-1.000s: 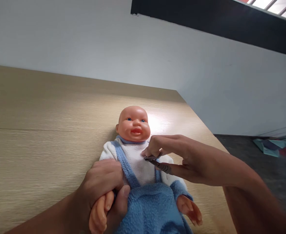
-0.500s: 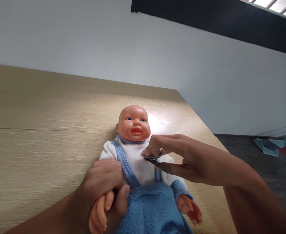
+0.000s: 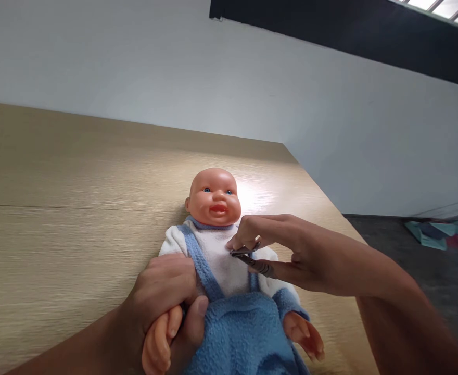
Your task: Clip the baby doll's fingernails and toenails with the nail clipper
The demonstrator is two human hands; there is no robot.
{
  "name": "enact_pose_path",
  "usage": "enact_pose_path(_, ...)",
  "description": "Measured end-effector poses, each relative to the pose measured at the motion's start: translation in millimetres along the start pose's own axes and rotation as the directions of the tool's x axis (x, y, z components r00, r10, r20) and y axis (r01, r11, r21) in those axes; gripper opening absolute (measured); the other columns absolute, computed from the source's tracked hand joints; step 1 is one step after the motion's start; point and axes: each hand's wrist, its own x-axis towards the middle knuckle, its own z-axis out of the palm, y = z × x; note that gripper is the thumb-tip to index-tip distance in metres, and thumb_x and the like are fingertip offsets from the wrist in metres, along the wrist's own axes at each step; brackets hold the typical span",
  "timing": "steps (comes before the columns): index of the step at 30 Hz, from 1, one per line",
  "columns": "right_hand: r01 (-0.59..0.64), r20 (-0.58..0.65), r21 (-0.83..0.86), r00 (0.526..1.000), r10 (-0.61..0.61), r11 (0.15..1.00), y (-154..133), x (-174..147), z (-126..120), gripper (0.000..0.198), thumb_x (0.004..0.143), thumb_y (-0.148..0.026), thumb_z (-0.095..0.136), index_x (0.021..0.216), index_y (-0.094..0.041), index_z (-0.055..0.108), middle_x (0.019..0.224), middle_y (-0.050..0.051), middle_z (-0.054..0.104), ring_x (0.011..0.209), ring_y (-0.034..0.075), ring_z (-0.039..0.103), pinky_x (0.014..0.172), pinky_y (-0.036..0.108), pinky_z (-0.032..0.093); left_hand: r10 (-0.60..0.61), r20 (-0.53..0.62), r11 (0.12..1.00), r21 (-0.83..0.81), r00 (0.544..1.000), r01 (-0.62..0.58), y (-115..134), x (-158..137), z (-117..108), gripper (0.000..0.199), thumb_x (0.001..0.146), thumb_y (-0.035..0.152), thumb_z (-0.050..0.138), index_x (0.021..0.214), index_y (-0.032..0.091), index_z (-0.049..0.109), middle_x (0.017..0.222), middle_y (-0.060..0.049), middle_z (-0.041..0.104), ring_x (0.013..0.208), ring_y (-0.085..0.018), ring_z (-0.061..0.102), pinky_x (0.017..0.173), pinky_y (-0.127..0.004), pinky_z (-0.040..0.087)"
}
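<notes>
A baby doll (image 3: 237, 328) lies on its back, dressed in a white top with blue straps and fuzzy blue overalls. My left hand (image 3: 166, 289) is wrapped round the doll's arm at the left, and the doll's small hand (image 3: 161, 333) pokes out below my fingers. Above the doll's chest, my right hand (image 3: 283, 250) pinches a pair of metal nail clippers (image 3: 246, 256) between thumb and fingers. The clippers' tip points left, over the white top; whether it touches the cloth I cannot tell. The doll's other hand (image 3: 304, 333) rests free at the right.
Beneath the doll is a light wooden table (image 3: 76, 208) with a seam across it. Its right edge slants down towards me. A white wall (image 3: 135, 62) stands behind. On the dark floor (image 3: 389, 245) at the right lie blue-green and red items (image 3: 434, 234), blurred.
</notes>
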Motion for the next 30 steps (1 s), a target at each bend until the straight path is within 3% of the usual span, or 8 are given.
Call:
enact_pose_path(16, -0.005, 0.000, -0.056, 1.000, 0.005, 0.998, 1.5, 0.7, -0.5, 0.029, 0.090, -0.011, 0.059, 0.116, -0.024, 0.054, 0.107, -0.002, 0.062, 0.093, 0.012, 0.059, 0.079, 0.027, 0.051, -0.004, 0.013, 1.000, 0.009, 1.000, 0.004, 1.4, -0.1, -1.3, 0.025, 0.079, 0.001, 0.049, 0.063, 0.013, 0.034, 0.056, 0.003, 0.037, 0.057, -0.005, 0.037, 0.061, -0.022, 0.035)
enact_pose_path(30, 0.046, 0.035, 0.001, 0.998, -0.046, 0.999, -0.7, 0.3, -3.4, 0.019, 0.095, -0.013, 0.055, 0.112, -0.020, 0.057, 0.105, -0.001, 0.063, 0.090, 0.011, 0.059, 0.074, 0.025, 0.048, 0.001, 0.015, 1.000, -0.008, 1.000, -0.001, 1.5, 1.0, -1.0, 0.025, 0.080, 0.000, 0.049, 0.064, 0.014, 0.034, 0.058, 0.003, 0.036, 0.057, -0.005, 0.038, 0.061, -0.022, 0.034)
